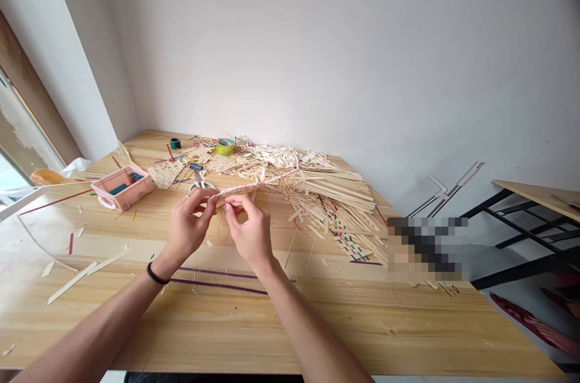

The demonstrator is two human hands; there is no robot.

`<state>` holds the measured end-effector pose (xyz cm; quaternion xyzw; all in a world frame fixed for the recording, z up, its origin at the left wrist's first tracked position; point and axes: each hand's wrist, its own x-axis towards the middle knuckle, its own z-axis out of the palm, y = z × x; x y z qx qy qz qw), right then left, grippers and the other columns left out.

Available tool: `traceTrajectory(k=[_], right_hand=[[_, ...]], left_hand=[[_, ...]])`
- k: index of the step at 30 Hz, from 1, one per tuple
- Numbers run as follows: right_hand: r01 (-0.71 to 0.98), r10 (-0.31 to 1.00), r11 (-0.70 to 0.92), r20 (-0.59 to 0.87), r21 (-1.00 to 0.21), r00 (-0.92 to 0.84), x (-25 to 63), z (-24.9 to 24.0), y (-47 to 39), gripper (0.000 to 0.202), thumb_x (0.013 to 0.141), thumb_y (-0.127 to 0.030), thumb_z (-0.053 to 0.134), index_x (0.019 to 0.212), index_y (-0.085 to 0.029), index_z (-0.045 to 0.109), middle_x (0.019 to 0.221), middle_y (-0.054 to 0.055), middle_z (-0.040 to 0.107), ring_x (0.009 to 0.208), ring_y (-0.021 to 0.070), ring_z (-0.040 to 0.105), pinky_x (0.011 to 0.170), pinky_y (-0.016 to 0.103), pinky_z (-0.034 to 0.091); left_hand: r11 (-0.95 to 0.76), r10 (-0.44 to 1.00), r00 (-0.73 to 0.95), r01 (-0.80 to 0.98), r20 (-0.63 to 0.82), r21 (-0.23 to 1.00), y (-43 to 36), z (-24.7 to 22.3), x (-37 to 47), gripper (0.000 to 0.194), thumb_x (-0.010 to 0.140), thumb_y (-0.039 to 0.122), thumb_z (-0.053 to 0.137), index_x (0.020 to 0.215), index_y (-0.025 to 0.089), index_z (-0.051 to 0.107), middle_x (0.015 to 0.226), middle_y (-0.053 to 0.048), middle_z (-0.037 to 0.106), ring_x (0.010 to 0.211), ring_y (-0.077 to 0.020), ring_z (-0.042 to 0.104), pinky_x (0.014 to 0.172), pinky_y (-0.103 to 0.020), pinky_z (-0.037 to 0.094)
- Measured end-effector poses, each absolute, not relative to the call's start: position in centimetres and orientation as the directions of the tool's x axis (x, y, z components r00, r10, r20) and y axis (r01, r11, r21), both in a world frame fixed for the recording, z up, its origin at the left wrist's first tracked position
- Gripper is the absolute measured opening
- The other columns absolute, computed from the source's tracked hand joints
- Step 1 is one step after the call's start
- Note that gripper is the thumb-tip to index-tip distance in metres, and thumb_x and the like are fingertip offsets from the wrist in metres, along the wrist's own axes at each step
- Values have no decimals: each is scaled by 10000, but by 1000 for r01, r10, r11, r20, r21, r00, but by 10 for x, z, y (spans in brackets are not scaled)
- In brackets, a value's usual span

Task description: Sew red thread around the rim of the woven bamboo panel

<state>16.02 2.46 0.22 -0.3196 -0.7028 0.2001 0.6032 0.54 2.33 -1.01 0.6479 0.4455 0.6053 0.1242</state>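
Observation:
Over the middle of the table, my left hand (193, 220) pinches the near end of a long, thin, pale strip with a pink braided-looking edge (260, 184). My right hand (250, 227) sits just beside it, thumb and forefinger pressed together under the same strip. From my fingers it slants up to the right, toward the pile of strips. What lies right between the right fingertips is too small to make out. Scissors (202, 186) with pale handles lie just behind my left hand, near a dark blue thread spool (196, 166).
Pale bamboo-like strips (335, 189) and scraps heap across the back and right of the wooden table (317, 328). A pink basket (122, 189) with spools stands left. Yellow-green tape (225, 147) and a green roll (175, 143) lie behind. Purple strips (217, 283) lie under my wrists.

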Motion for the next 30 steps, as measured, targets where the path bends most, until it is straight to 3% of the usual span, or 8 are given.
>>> traceTrajectory(k=[19, 30], right_hand=[[204, 776, 629, 621, -751, -107, 159, 3, 23, 195, 981, -267, 541, 1006, -181, 715, 929, 66, 764, 765, 170, 692, 722, 275, 557], [-44, 904, 402, 405, -914, -136, 155, 5, 23, 230, 925, -380, 624, 934, -168, 711, 776, 50, 736, 617, 148, 658, 565, 242, 534]], left_hand=[[-590, 723, -92, 432, 684, 682, 20, -5, 9, 211, 1000, 400, 649, 1042, 223, 756, 987, -36, 770, 803, -143, 738, 673, -249, 662], [-643, 652, -61, 485, 756, 593, 17, 1, 8, 106, 994, 273, 653, 1005, 227, 748, 948, -19, 748, 811, -120, 717, 693, -216, 653]])
